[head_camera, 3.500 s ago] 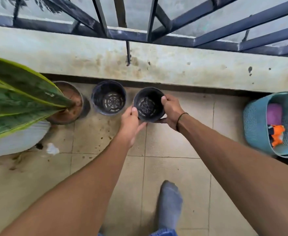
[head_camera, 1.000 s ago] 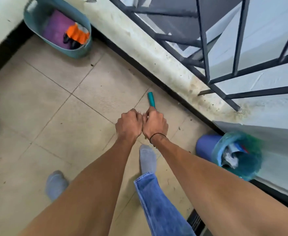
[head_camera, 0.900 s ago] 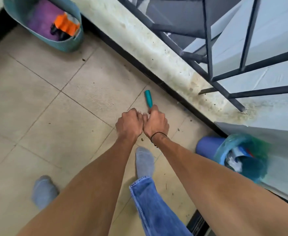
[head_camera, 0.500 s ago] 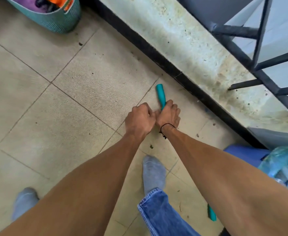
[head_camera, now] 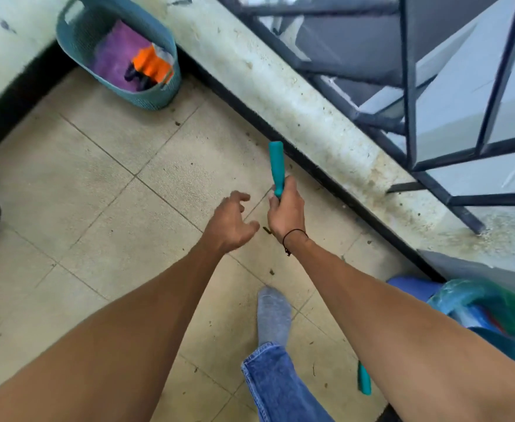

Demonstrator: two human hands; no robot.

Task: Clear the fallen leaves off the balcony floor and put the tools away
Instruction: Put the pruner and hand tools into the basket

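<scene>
My right hand point(head_camera: 285, 211) grips a teal tool handle point(head_camera: 276, 166) that sticks up past the fingers over the tiled floor; the rest of the tool is hidden under my right arm, apart from a teal piece point(head_camera: 364, 380) showing beside the forearm lower down. My left hand point(head_camera: 230, 222) hovers just left of it with fingers spread and loosely bent, holding nothing. Small bits of leaf debris point(head_camera: 267, 229) lie scattered on the beige tiles near the hands.
A teal basket point(head_camera: 161, 95) with purple and orange items stands in the far corner. A blue bin lined with a green bag point(head_camera: 463, 300) stands at the right by the stained ledge point(head_camera: 296, 95) under the dark railing point(head_camera: 410, 86). My socked foot point(head_camera: 273, 315) is below the hands.
The two hands were pressed together on the teal handle; now my left hand has let go and moved left, fingers spread. The right hand has lifted the handle. The view has swung back toward the basket.
</scene>
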